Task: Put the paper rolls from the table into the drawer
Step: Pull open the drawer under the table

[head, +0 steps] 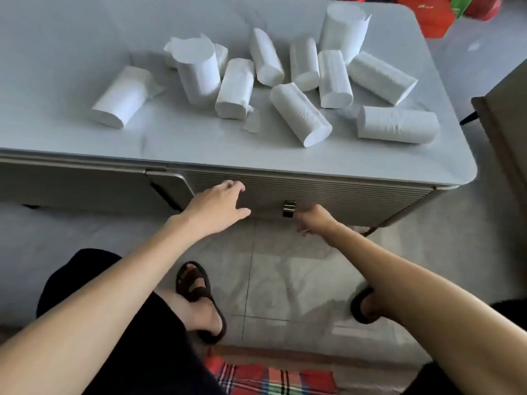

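Neither hand holds a roll. Left hand (221, 203) is spread open, palm flat against the ribbed grey drawer front (328, 195) of the pale grey rounded-corner table (85, 52), fingertips up near the top edge of the panel, thumb splayed to the right. Right hand (315, 220) is loosely curled just right of the small dark metal drawer pull (289, 208), knuckles toward the panel; fingers are turned away from the camera, so can't tell whether they're hooked on anything or just bunched. It sits beside the pull, contact not confirmed.

Drawer reads as closed: front flush under the tabletop lip. A second smooth grey panel (168, 185) sits to the left of the ribbed one.

White paper rolls (299, 112) are all on the tabletop, scattered in a loose cluster across the middle and right. Most lie on their sides at mixed angles, several touching or overlapping. Two stand upright: one tall roll at back right (343, 32), one at centre-left (198, 75) with loose sheet edges sticking up. One roll lies apart at far left (119, 98), another alone near the right front corner (397, 125). A small torn scrap of paper (252, 122) lies flat near the front of the cluster.

Below: grey tiled floor (271, 280), both feet in dark brown sandals (199, 297), red plaid fabric (271, 379) at the bottom edge.
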`<action>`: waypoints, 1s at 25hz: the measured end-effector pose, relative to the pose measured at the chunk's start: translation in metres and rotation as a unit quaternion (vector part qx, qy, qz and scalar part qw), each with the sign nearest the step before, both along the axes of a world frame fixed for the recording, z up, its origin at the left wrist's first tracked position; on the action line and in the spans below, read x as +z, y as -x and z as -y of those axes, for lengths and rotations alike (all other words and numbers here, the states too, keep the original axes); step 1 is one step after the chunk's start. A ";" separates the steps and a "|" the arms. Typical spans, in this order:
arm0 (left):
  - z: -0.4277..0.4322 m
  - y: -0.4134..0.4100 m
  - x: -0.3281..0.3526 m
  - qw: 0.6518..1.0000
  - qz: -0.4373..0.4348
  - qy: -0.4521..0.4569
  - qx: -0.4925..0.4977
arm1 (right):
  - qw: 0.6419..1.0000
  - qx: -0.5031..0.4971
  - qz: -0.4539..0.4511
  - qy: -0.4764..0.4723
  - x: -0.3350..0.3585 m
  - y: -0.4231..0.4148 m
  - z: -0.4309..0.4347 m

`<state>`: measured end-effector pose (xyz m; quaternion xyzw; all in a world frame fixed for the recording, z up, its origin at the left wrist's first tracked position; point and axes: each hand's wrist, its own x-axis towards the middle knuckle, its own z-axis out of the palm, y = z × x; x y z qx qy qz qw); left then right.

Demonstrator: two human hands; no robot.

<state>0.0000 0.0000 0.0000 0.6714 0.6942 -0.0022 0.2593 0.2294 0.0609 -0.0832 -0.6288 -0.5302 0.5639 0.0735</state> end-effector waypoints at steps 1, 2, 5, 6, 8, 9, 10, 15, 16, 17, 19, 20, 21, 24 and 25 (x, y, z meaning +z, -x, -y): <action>-0.003 -0.001 -0.003 0.999 -0.038 -0.025 -0.017 | 0.999 -0.040 -0.011 0.021 -0.017 0.007 -0.003; -0.010 0.002 -0.007 0.997 -0.056 -0.049 -0.022 | 0.994 -0.089 -0.030 0.048 -0.033 0.014 -0.011; -0.013 0.004 -0.012 0.992 -0.063 -0.095 -0.048 | 0.973 -0.188 -0.081 0.103 -0.063 0.027 -0.010; -0.014 0.005 -0.012 0.989 -0.066 -0.121 -0.059 | 0.976 -0.189 -0.065 0.091 -0.065 0.028 -0.010; -0.013 0.005 -0.010 0.977 -0.078 -0.177 -0.090 | 0.990 -0.135 -0.004 0.033 -0.067 0.025 -0.007; -0.012 0.003 -0.009 0.973 -0.082 -0.189 -0.101 | 0.993 -0.115 0.016 0.008 -0.067 0.023 -0.004; -0.011 0.001 -0.008 0.973 -0.086 -0.188 -0.107 | 0.994 -0.104 0.024 -0.002 -0.066 0.023 0.000; 0.001 -0.008 -0.002 0.983 -0.075 -0.123 -0.112 | 0.941 0.215 0.238 -0.111 -0.025 0.003 0.028; 0.002 -0.010 0.001 0.984 -0.070 -0.126 -0.107 | 0.902 0.266 0.269 -0.207 -0.007 -0.005 0.034; 0.002 -0.012 0.004 0.985 -0.068 -0.126 -0.097 | 0.870 0.282 0.252 -0.317 0.012 -0.014 0.038; 0.002 -0.019 0.012 0.990 -0.069 -0.103 -0.067 | 0.817 0.272 0.190 -0.470 0.054 -0.028 0.041; 0.003 -0.023 0.015 0.992 -0.071 -0.090 -0.053 | 0.807 0.286 0.182 -0.483 0.070 -0.032 0.037; 0.005 -0.027 0.018 0.993 -0.074 -0.082 -0.040 | 0.814 0.321 0.200 -0.441 0.085 -0.034 0.034; 0.014 -0.028 0.023 0.997 -0.057 -0.041 -0.011 | 0.817 0.429 0.316 -0.221 0.100 -0.029 0.027; 0.018 -0.026 0.024 0.999 -0.045 -0.018 -0.008 | 0.821 0.437 0.315 -0.191 0.103 -0.027 0.029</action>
